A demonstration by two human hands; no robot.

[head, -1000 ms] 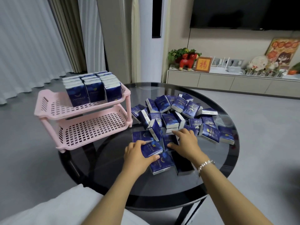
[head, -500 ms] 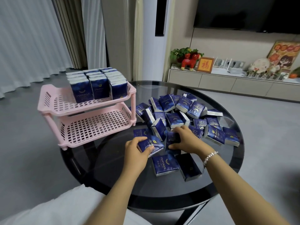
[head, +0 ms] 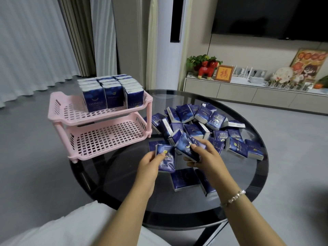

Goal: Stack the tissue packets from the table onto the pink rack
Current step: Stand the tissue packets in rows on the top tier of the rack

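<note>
Tissue packets fill this scene: each of the 2 hands has lifted 1 clear of the dark blue pile [head: 200,125] on the round glass table [head: 255,185]. The left hand [head: 149,166] pinches an upright packet [head: 166,159], thumb across its printed face and fingers behind, so the label faces the camera and the packet is already turned the way the shelved ones stand. The right hand [head: 206,157] closes on a second packet [head: 188,148], tilted and somewhat blurred, thumb on top and fingers curled beneath; taking 2 at once probably saves a trip to the rack.

Just below the hands, 2 more packets [head: 184,179] lie flat on the glass, near the table's front edge. Most of the pile is jumbled beyond the hands, some packets leaning on their neighbours, some flat.

To the left stands the pink rack [head: 58,107], its feet on the table's rim. Its upper shelf carries 3 neat rows of upright packets [head: 111,91] pushed toward the back, leaving bare grid in front. The lower shelf [head: 106,137] holds nothing I can see. By my judgement, much of the task remains, and the held packets will likely extend the front of those rows.
</note>
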